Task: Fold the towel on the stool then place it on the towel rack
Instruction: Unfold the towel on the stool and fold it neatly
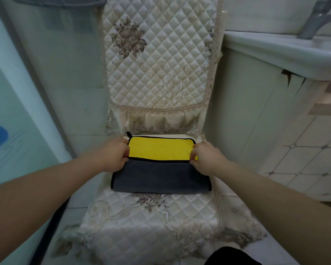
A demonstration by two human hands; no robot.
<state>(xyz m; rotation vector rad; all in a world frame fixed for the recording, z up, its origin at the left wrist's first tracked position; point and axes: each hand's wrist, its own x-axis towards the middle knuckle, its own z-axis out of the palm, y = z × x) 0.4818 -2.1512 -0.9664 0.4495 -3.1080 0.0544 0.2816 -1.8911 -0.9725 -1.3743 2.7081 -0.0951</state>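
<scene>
A towel (161, 176), grey on one side and yellow on the other with black edging, lies on the stool (157, 222), which is covered by a quilted cream cloth. The near grey half is folded over, and the yellow face shows behind it. My left hand (115, 155) pinches the fold's left end. At the fold's right end my right hand (204, 157) pinches the towel in the same way. A grey cloth (61, 1) hangs at the top left; no rack bar is visible.
A quilted cream cover (161, 60) hangs upright behind the stool. A white washbasin (279, 52) with a metal tap (317, 18) juts in at the upper right. A pale blue glass panel (13, 119) stands to the left. Tiled floor (304, 161) lies to the right.
</scene>
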